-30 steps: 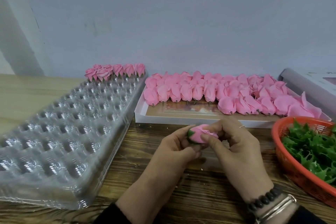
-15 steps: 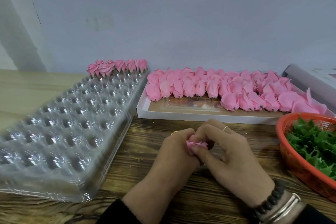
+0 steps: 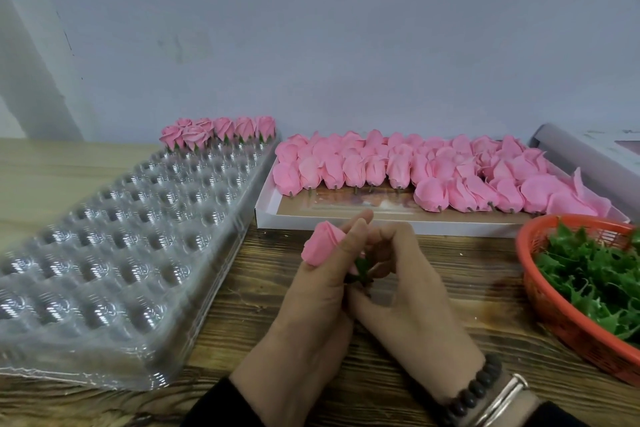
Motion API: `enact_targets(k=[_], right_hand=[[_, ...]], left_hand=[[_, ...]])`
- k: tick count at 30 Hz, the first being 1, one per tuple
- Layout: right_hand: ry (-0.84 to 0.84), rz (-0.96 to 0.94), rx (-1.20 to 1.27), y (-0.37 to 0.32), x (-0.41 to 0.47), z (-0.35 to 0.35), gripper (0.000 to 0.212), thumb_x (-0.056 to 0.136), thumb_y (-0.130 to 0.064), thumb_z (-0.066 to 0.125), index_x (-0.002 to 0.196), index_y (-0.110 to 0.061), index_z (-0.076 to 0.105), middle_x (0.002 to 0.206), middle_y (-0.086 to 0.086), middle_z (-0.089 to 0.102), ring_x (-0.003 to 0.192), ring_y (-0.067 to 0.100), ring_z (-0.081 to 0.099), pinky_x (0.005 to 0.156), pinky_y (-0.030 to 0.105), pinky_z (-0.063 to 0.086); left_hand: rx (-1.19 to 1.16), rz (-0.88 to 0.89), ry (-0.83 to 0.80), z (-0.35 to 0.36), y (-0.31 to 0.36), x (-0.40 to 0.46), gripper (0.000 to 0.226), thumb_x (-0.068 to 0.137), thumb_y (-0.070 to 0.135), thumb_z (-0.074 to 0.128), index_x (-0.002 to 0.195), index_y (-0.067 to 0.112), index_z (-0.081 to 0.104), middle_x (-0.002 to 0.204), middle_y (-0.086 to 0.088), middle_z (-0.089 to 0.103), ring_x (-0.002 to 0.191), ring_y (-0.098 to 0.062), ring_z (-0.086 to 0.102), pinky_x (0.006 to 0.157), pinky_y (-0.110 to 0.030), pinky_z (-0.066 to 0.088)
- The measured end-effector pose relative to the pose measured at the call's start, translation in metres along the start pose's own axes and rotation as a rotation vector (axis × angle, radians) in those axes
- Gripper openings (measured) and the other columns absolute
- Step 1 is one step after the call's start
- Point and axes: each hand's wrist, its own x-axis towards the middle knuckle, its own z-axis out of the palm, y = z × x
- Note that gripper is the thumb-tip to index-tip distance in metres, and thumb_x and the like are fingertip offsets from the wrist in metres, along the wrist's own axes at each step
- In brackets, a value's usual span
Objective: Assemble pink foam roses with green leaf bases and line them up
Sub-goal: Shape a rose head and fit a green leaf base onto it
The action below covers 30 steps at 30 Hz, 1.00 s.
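Left hand [image 3: 311, 291] gripped pink rose [image 3: 320, 246] | right hand [image 3: 398, 284] pinched half-hidden green leaf base [image 3: 362, 269] | orange basket [image 3: 554, 305] cut off right

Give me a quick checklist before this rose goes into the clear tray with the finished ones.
1. Pink foam rose held: ok, left hand grips it.
2. Green leaf base at the rose's bottom: ok; right hand pinches there.
3. Base fully seated: cannot tell, fingers hide the joint.
4. Free cells in clear plastic tray: ok, only the far row holds finished roses.
5. Path to tray: ok, nothing between.
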Motion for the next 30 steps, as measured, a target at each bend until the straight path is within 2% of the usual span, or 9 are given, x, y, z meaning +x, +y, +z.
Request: enact_targets(k=[5, 8, 10, 15, 19, 22, 26, 28, 30], right_hand=[[0.028, 0.022, -0.017, -0.002, 0.001, -0.002, 0.031, 0.067, -0.010, 0.072, 0.087, -0.025, 0.054, 0.077, -0.008, 0.057, 0.073, 0.003, 0.055, 0.064, 0.011, 0.042], [-0.098, 0.142, 0.188, -0.004, 0.003, -0.007, 0.022, 0.069, -0.013, 0.073, 0.088, -0.018, 0.064, 0.071, 0.007, 0.062, 0.066, 0.013, 0.057, 0.066, 0.034, 0.048], [-0.164, 0.178, 0.267, -0.004, 0.005, -0.009, 0.016, 0.072, -0.011, 0.073, 0.086, -0.012, 0.064, 0.068, 0.013, 0.058, 0.063, 0.015, 0.052, 0.063, 0.039, 0.046], [-0.151, 0.149, 0.262, -0.002, 0.005, -0.006, 0.027, 0.068, -0.004, 0.073, 0.086, -0.017, 0.056, 0.070, -0.003, 0.056, 0.062, 0.009, 0.050, 0.059, 0.022, 0.040], [-0.223, 0.241, 0.435, -0.001, 0.006, -0.014, 0.014, 0.073, -0.014, 0.074, 0.073, -0.007, 0.062, 0.057, 0.002, 0.046, 0.059, 0.016, 0.043, 0.063, 0.030, 0.041], [-0.257, 0.217, 0.368, -0.003, 0.006, -0.016, 0.007, 0.077, -0.010, 0.071, 0.077, -0.009, 0.064, 0.055, -0.007, 0.048, 0.055, 0.004, 0.045, 0.056, 0.013, 0.038], [-0.083, 0.077, 0.212, -0.002, 0.007, -0.017, 0.029, 0.075, -0.002, 0.065, 0.096, -0.021, 0.061, 0.084, -0.004, 0.063, 0.077, 0.003, 0.056, 0.075, 0.015, 0.043], [-0.068, -0.035, 0.153, -0.004, 0.006, -0.021, 0.039, 0.071, -0.009, 0.061, 0.107, -0.025, 0.057, 0.098, -0.002, 0.061, 0.089, 0.002, 0.056, 0.083, 0.009, 0.039], [-0.102, -0.127, 0.069, -0.004, 0.006, -0.024, 0.046, 0.071, -0.014, 0.062, 0.114, -0.031, 0.056, 0.106, -0.005, 0.059, 0.099, 0.002, 0.055, 0.087, 0.007, 0.037]], left_hand=[[-0.034, -0.070, -0.043, 0.000, -0.001, -0.001, 0.039, 0.064, 0.020, 0.073, 0.100, 0.006, 0.070, 0.095, -0.014, 0.068, 0.089, -0.022, 0.067, 0.078, -0.029, 0.056], [-0.025, -0.098, -0.102, -0.001, 0.006, 0.001, 0.037, 0.061, 0.016, 0.082, 0.093, 0.001, 0.071, 0.093, -0.018, 0.066, 0.084, -0.025, 0.067, 0.075, -0.031, 0.057], [-0.023, -0.093, -0.108, -0.002, 0.007, 0.001, 0.048, 0.051, 0.019, 0.088, 0.092, -0.002, 0.072, 0.094, -0.020, 0.067, 0.085, -0.026, 0.068, 0.072, -0.031, 0.057], [0.038, -0.070, -0.105, -0.004, 0.004, 0.003, 0.027, 0.060, 0.019, 0.082, 0.081, 0.005, 0.073, 0.084, -0.017, 0.068, 0.079, -0.025, 0.068, 0.076, -0.035, 0.056], [0.147, -0.072, -0.132, -0.008, 0.004, 0.005, 0.029, 0.063, 0.022, 0.077, 0.087, 0.006, 0.075, 0.094, -0.018, 0.060, 0.090, -0.027, 0.060, 0.077, -0.035, 0.052], [0.248, 0.020, -0.105, -0.009, 0.006, 0.005, 0.029, 0.061, 0.022, 0.082, 0.082, 0.004, 0.073, 0.091, -0.019, 0.063, 0.086, -0.028, 0.061, 0.075, -0.034, 0.055], [0.660, 0.369, -0.061, -0.012, 0.009, 0.007, 0.006, 0.074, 0.004, 0.072, 0.069, 0.008, 0.072, 0.062, 0.001, 0.068, 0.057, -0.004, 0.060, 0.052, -0.014, 0.048], [0.833, 0.431, -0.073, -0.014, 0.008, 0.008, 0.028, 0.076, -0.003, 0.069, 0.065, 0.023, 0.068, 0.052, 0.014, 0.061, 0.050, 0.006, 0.051, 0.050, -0.008, 0.040], [0.906, 0.415, -0.106, -0.015, 0.007, 0.009, 0.031, 0.077, -0.005, 0.068, 0.078, 0.026, 0.069, 0.061, 0.013, 0.065, 0.059, 0.005, 0.056, 0.058, -0.012, 0.043]])
